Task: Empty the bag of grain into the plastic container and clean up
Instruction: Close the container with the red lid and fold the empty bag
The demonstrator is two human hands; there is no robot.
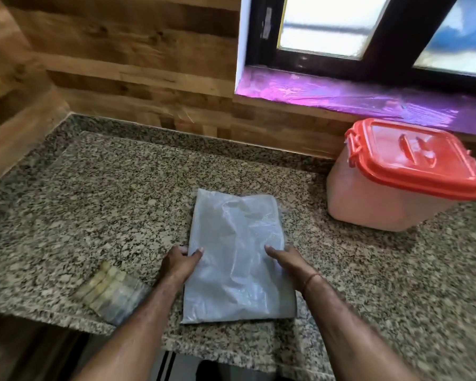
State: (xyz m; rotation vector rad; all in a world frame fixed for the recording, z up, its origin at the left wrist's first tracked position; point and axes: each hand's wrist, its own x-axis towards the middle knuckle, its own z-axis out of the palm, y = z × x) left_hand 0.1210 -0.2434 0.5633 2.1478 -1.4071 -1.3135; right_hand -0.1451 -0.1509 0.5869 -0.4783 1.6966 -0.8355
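Bare left hand (177, 264) and right hand (289, 264), uncovered forearms (355, 325), thin reddish thread band (311, 280) circled the right wrist.

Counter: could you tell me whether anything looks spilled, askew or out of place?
No spilled grain shows. The bag lies flat, held by the left hand and right hand; the container stands upright, lid on. Only a blurred packet lies askew at the counter's front edge.
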